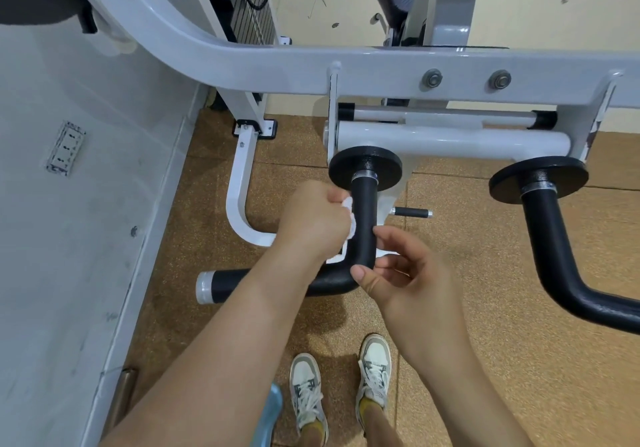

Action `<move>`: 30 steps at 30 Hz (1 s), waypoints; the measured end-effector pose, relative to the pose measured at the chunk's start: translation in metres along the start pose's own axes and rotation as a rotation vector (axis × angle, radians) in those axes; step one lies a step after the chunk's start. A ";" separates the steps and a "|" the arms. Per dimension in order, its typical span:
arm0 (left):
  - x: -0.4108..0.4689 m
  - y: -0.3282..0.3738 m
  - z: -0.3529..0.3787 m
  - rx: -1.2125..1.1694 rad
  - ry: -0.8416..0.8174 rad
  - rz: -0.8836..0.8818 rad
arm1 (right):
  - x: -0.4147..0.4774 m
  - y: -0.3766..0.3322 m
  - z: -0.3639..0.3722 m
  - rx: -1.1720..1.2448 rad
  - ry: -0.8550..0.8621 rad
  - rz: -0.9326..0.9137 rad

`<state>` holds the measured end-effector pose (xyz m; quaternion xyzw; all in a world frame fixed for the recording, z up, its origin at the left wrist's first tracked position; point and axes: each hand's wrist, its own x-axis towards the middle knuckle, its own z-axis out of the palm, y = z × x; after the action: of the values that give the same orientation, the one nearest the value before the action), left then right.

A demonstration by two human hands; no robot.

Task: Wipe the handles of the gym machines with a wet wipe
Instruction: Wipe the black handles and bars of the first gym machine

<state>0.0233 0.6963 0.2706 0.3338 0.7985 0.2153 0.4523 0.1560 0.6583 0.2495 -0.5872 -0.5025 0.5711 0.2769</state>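
Two black handles hang off the white machine frame [277, 62], and all the action is on the left handle [363, 211]. The left hand [313, 220] is balled up, fingers bunched tight around the one white wet wipe [349, 218], which is pressed to the left side of the upright tube just below its disc. The right hand [408, 280] sits at the bend: thumb against the curve, forefinger tip touching the tube's right side, the other fingers loosely curled. Whether that is a real grip I cannot tell.

The right handle [547, 239] hangs well apart. Count with me: two round black discs – one [346, 166] atop each handle, the other here [512, 176] – two bolts [432, 79] in the frame, one short black peg [412, 212], one silver end cap [204, 287]. Down below, two white-and-grey sneakers [306, 387] on the speckled brown floor [485, 308] – any branding is too small to read.
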 end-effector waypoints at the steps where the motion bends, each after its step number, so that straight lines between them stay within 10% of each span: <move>1: -0.002 -0.003 -0.003 0.079 -0.052 0.029 | 0.000 0.000 -0.001 0.008 -0.009 -0.001; 5: -0.005 -0.013 -0.010 0.382 -0.226 0.087 | 0.000 -0.001 -0.002 0.003 -0.013 0.007; 12: 0.019 0.003 0.002 -0.377 0.021 -0.110 | 0.002 0.000 -0.002 0.008 -0.016 0.028; 22: 0.032 0.011 0.016 -0.592 0.218 -0.227 | 0.004 0.000 -0.002 0.035 0.000 0.024; 26: 0.016 0.009 0.011 -0.359 0.146 -0.017 | 0.004 -0.001 -0.003 0.028 -0.013 0.024; 30: 0.007 0.012 0.018 0.401 0.351 0.400 | 0.003 0.000 -0.003 0.003 -0.013 0.009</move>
<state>0.0404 0.7106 0.2651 0.5239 0.8095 0.1926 0.1821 0.1583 0.6620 0.2484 -0.5852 -0.5006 0.5769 0.2722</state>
